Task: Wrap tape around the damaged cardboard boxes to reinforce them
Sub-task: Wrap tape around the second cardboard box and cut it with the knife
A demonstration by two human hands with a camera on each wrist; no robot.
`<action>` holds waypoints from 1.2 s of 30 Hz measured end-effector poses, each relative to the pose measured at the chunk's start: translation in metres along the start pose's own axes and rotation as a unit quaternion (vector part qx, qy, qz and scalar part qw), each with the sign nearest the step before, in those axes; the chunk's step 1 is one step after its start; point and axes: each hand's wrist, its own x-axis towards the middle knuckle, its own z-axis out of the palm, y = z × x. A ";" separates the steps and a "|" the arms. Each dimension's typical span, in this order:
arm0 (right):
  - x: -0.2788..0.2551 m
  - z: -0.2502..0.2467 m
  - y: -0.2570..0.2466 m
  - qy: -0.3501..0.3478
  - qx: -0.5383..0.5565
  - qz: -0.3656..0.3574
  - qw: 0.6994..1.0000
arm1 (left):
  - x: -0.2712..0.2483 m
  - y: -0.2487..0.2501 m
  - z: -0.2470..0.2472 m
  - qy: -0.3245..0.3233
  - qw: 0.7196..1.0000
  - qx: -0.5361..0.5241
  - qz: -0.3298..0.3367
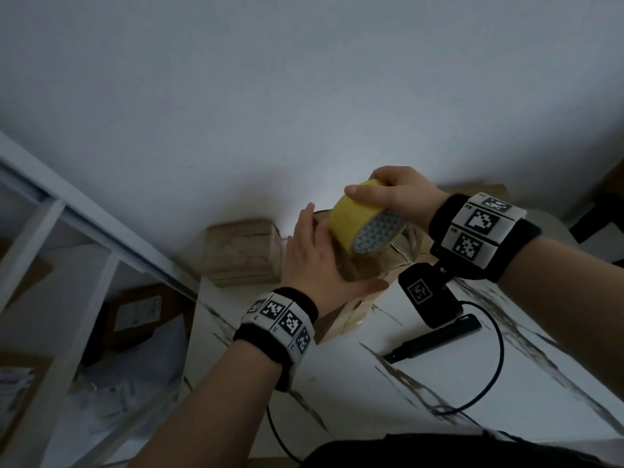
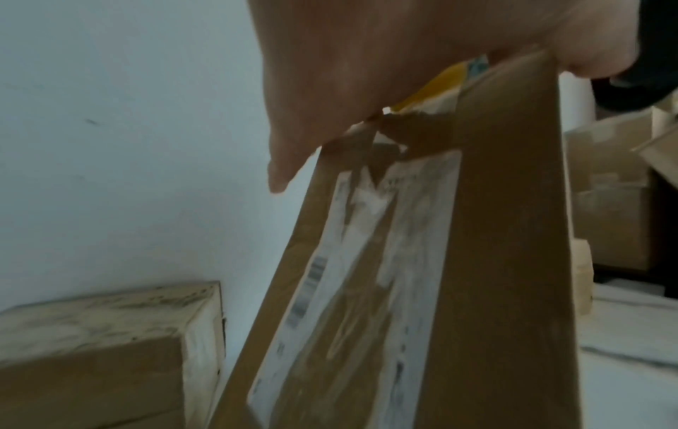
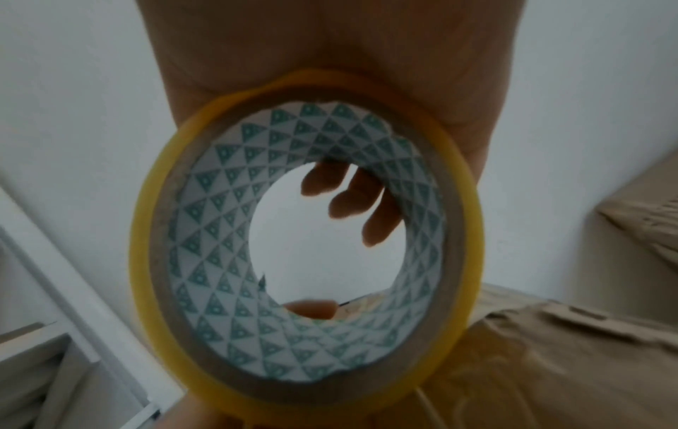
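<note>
Near the middle of the head view, the right hand (image 1: 398, 194) holds the yellow tape roll (image 1: 366, 224). The thumb lies over the top of the roll and the other fingers curl behind it, so the grip is closed firmly around the outer band. In the right wrist view the fingertips (image 3: 341, 197) show through the open core of the roll, and the patterned inner ring faces the camera.

The roll sits directly on top of the cardboard box (image 1: 368, 275), which stands on the white table (image 1: 422, 383) just below the centre of the frame. The left hand (image 1: 314, 255) is flat against the left side of this box, with fingers straight and pointing up toward the wall; it steadies the box and does not clasp it. In the left wrist view the torn label face of the box (image 2: 366, 261) runs long from the bottom of the frame up to the palm, and a piece of yellow is visible at the top edge.

I think the important relation is this: the box lies under the roll and its long axis goes down and toward the lower left of the frame, so the tape must probably be pulled along that direction. The right hand is the nearer one for this pull.

A second box (image 1: 243, 251) rests against the wall at centre left, and a black marker (image 1: 435, 339) lies on the table at lower right.
</note>
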 end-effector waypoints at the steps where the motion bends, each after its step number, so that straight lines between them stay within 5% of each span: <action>1: -0.002 0.003 -0.002 -0.002 -0.005 -0.003 1.000 | 0.000 0.001 -0.002 0.008 1.000 0.006 0.005; 6: -0.005 0.016 -0.009 0.003 -0.044 -0.005 0.999 | -0.010 -0.011 -0.003 0.009 1.000 -0.015 0.007; 13: -0.012 0.030 -0.022 0.040 -0.195 -0.048 0.979 | -0.020 -0.037 -0.012 0.026 0.996 0.087 0.018; 18: -0.019 0.032 -0.028 0.041 -0.336 -0.089 0.937 | -0.034 -0.057 -0.015 0.014 0.985 0.168 0.033; 24: -0.024 0.025 -0.036 0.071 -0.544 -0.131 0.826 | -0.053 -0.085 -0.013 0.020 0.987 0.159 0.027; 36: -0.006 0.031 0.000 0.026 -0.539 -0.042 0.841 | -0.062 -0.083 -0.012 0.003 0.984 0.175 0.010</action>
